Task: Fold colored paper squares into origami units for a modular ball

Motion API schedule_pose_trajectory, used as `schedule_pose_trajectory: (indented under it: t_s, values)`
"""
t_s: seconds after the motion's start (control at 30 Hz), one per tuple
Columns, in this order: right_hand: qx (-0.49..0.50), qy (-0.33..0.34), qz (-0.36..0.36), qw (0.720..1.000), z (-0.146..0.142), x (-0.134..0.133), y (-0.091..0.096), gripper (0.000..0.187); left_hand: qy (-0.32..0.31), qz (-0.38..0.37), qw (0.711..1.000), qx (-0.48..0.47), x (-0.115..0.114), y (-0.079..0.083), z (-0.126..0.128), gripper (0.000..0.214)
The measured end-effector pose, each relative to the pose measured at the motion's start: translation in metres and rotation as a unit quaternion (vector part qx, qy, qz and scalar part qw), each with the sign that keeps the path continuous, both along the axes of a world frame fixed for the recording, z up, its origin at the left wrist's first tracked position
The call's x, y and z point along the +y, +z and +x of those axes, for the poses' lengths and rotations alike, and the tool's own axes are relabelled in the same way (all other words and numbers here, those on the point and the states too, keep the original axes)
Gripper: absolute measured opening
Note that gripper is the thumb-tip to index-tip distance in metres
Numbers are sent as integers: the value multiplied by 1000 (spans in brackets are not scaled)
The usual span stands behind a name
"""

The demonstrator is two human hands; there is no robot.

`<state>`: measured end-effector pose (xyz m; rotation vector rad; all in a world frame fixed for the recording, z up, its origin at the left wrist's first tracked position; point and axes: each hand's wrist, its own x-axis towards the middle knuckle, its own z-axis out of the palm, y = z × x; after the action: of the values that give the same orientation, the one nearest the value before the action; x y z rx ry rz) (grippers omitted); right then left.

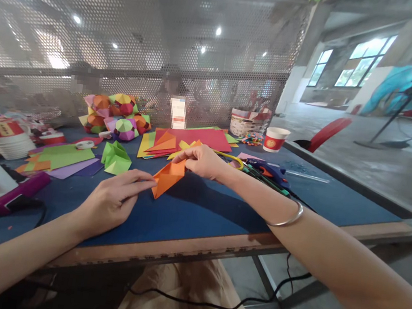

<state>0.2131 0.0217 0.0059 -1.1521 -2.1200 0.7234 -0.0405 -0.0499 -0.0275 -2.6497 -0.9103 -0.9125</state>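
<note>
A folded orange paper piece (168,176) is held just above the blue table (200,208) between both hands. My left hand (113,199) pinches its lower left corner with thumb and forefinger. My right hand (200,161) pinches its upper right edge, fingers curled closed. A silver bangle (290,218) sits on my right forearm. A green folded paper shape (116,157) lies on the table just left of the orange piece.
Sheets of coloured paper (192,140) and several paper polyhedra (116,114) lie behind the hands. Scissors and a glue gun (263,172) rest to the right, a purple glue gun (3,198) at the left, a paper cup (275,139) far right. A mesh screen (147,43) backs the table.
</note>
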Motion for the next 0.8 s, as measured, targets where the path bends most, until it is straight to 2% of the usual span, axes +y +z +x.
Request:
schedule_pose_trajectory:
  t_s: [0.13,0.23,0.33,0.4,0.47,0.63,0.8]
  values:
    - [5,58,23,998,0,4,-6,37,18,31,999,-26,-7,9,6,33]
    - [17,80,52,995,0,5,-11,28,-20,19,1000,-4,-9,11,8,29]
    - [-14,99,104,990,1,5,-11,24,-60,6,998,28,-5,9,8,25]
    - [-46,117,145,981,3,4,-8,23,-68,7,997,24,-2,7,6,22]
    - [-70,162,156,972,5,4,-4,21,-71,8,997,19,0,5,6,21]
    - [-84,293,50,951,7,-2,3,11,-70,1,997,18,-1,5,6,21]
    - [-119,304,-16,945,8,-11,6,12,-60,-26,998,25,-2,6,5,25]
